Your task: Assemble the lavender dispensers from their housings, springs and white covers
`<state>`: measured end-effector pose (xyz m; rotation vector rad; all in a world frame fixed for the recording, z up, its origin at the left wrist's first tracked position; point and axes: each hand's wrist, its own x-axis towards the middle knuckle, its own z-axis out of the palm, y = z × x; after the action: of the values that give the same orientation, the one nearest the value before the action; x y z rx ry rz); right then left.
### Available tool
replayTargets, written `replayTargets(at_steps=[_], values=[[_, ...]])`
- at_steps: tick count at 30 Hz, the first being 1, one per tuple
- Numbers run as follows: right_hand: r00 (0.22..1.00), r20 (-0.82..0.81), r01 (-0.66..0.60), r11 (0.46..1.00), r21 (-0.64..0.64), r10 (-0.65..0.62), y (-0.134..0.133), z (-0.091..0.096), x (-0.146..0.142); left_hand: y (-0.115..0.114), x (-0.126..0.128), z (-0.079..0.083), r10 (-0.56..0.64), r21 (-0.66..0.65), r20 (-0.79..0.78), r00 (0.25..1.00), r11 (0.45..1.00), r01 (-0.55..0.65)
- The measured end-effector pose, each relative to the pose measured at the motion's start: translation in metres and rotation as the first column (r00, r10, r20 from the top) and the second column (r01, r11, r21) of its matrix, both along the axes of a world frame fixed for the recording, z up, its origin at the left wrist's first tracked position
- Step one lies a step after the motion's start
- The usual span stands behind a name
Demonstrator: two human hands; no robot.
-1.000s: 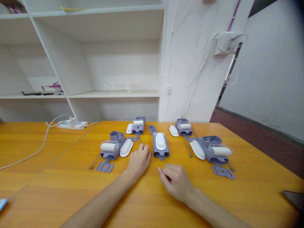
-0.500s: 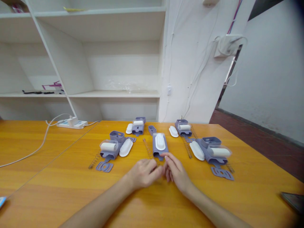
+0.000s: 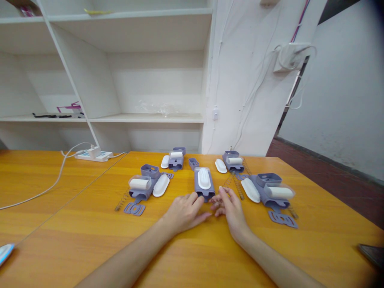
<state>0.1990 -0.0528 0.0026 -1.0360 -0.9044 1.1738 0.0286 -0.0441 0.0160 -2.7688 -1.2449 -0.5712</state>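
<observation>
Head view: I have the right hand pinched narrow on a thin coil spring, right of the frame's centre, coils slanting up from its fingertips. My left hand sits loose, thumb spread from bent fingers, just below the purple-grey holder bearing a white oval piece, centre of frame

Workroom with shelving, worktable

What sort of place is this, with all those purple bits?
It looks like a workroom, though I can't be sure: matching sets of purple parts sit on a big wooden table, with white shelves behind it.
</observation>
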Motion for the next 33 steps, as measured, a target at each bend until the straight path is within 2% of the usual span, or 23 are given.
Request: replayTargets(at_steps=[5, 9, 16, 25, 30, 33], values=[[0.997, 0.019, -0.068, 0.998, 0.014, 0.068, 0.005, 0.001, 0.007, 0.001, 0.005, 0.001, 0.297, 0.046, 0.001, 0.955, 0.954, -0.297], [0.986, 0.102, -0.138, 0.990, 0.017, 0.135, 0.004, 0.006, 0.007, 0.006, 0.004, -0.005, 0.419, 0.050, -0.001, 0.908, 0.907, -0.418], [0.962, 0.165, -0.229, 0.972, 0.052, 0.218, 0.002, 0.011, 0.006, 0.011, 0.002, -0.009, 0.331, -0.073, 0.028, 0.943, 0.942, -0.329], [0.984, 0.155, -0.101, 0.992, 0.077, 0.088, 0.005, 0.003, 0.004, 0.012, 0.001, -0.009, 0.325, -0.114, 0.119, 0.938, 0.943, -0.312], [0.992, 0.110, -0.077, 0.995, 0.068, 0.069, 0.005, 0.001, 0.004, 0.011, 0.001, -0.007, 0.245, -0.207, 0.301, 0.922, 0.960, -0.187], [0.991, 0.083, -0.110, 0.992, 0.066, 0.104, 0.004, 0.003, 0.004, 0.017, 0.000, -0.009, 0.257, -0.259, 0.470, 0.844, 0.955, -0.146]])
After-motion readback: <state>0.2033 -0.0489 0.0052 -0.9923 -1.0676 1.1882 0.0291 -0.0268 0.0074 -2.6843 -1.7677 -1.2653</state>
